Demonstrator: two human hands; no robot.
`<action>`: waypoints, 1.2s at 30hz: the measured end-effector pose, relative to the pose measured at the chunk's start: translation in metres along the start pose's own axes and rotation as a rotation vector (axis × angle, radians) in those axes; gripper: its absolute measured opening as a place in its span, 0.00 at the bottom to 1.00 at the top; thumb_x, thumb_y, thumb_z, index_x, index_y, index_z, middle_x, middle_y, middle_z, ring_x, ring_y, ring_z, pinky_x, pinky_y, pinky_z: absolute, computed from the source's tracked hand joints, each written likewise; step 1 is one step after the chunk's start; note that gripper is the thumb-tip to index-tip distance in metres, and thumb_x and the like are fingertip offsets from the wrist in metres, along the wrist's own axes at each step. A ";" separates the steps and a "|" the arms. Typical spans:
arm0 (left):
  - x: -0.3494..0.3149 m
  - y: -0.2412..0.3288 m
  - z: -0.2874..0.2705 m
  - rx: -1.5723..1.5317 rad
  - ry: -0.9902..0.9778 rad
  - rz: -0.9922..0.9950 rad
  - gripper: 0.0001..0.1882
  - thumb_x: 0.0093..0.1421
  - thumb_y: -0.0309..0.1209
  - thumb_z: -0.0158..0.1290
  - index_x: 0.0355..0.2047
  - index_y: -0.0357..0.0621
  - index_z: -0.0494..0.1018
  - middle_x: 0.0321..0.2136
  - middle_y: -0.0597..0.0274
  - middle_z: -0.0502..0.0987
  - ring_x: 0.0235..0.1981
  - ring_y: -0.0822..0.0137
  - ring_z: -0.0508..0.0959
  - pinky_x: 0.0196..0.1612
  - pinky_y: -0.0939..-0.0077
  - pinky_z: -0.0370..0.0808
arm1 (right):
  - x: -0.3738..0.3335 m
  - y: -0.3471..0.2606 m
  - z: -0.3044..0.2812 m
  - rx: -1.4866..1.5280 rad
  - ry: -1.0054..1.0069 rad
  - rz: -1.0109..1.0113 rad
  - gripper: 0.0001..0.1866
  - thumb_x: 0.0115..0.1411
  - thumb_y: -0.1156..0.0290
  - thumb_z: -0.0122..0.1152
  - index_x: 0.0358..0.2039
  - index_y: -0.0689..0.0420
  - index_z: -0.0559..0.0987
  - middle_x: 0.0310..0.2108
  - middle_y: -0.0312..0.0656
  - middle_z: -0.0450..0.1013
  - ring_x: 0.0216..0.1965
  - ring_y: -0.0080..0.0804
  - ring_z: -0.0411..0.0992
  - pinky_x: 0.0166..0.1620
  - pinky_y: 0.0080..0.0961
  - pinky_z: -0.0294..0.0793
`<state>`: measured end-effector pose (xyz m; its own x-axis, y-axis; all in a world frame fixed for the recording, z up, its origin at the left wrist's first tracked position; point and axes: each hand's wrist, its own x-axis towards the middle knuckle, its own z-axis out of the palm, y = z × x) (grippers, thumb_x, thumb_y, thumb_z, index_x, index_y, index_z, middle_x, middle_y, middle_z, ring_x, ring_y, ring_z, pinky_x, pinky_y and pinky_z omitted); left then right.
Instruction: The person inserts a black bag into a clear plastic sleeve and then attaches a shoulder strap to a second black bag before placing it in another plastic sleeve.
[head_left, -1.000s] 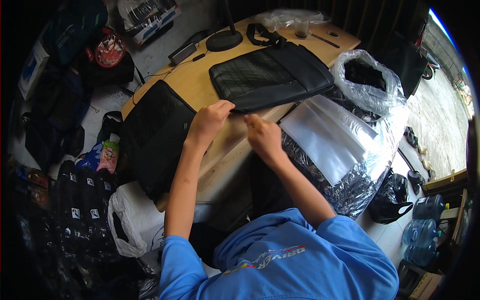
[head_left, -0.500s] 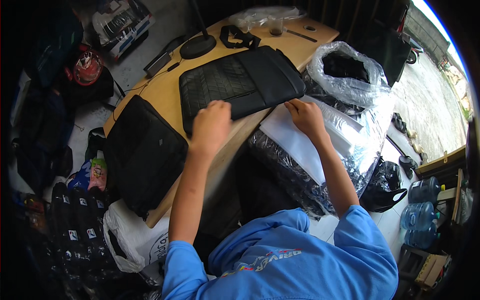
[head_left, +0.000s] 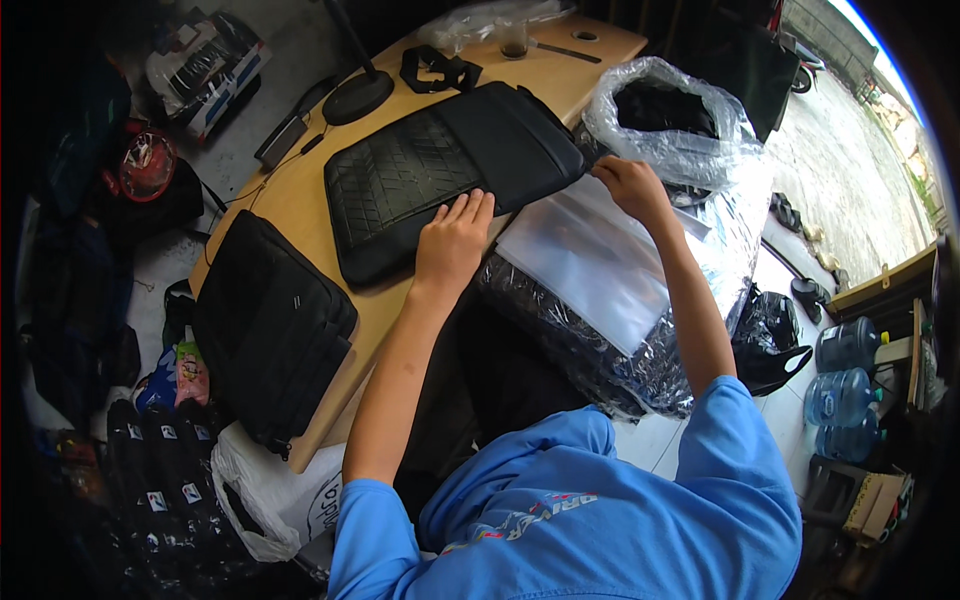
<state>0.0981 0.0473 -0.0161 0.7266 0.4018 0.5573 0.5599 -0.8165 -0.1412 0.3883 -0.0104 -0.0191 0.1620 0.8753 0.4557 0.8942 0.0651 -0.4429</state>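
Observation:
A black laptop bag with a chevron-patterned panel lies flat on the wooden desk. My left hand rests on its near edge, fingers stretched out flat over the patterned side. At the bag's right corner my right hand is closed in a pinch. A small dark bit shows between those fingertips and the corner, too small to name. To the left, a second black bag lies over the desk's near left edge.
A plastic-wrapped bundle with clear plastic sleeves on top stands right of the desk. Behind it is an open clear bag of black items. A lamp base, a black strap and a glass stand at the back.
My left hand has come down from a blurred, curled pose to lie flat on the bag. My right hand has moved slightly outward at the corner. The whole view has shifted a little.

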 end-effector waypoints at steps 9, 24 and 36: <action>0.004 -0.005 0.005 -0.089 0.038 -0.155 0.16 0.57 0.31 0.51 0.46 0.42 0.72 0.47 0.57 0.75 0.49 0.59 0.75 0.51 0.64 0.72 | -0.128 -0.042 0.036 -0.128 -0.333 0.197 0.33 0.44 0.48 0.67 0.46 0.56 0.74 0.47 0.47 0.69 0.49 0.45 0.67 0.49 0.38 0.69; -0.042 0.105 0.038 -1.633 -0.250 -1.068 0.16 0.60 0.32 0.51 0.44 0.33 0.71 0.34 0.53 0.77 0.29 0.65 0.79 0.30 0.75 0.79 | -0.140 -0.029 0.038 0.090 0.005 0.335 0.08 0.52 0.69 0.57 0.30 0.58 0.80 0.25 0.46 0.77 0.28 0.45 0.76 0.34 0.35 0.74; -0.002 0.139 0.070 -2.092 -0.101 -1.371 0.08 0.60 0.33 0.52 0.36 0.43 0.73 0.31 0.65 0.75 0.33 0.71 0.76 0.36 0.72 0.73 | -0.129 -0.049 0.013 0.151 -0.026 0.260 0.18 0.49 0.58 0.66 0.36 0.57 0.78 0.32 0.47 0.77 0.36 0.43 0.76 0.38 0.33 0.74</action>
<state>0.2024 -0.0380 -0.0941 0.5213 0.7522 -0.4030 -0.3492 0.6190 0.7035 0.3177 -0.1201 -0.0662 0.3647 0.8838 0.2929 0.7516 -0.0938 -0.6529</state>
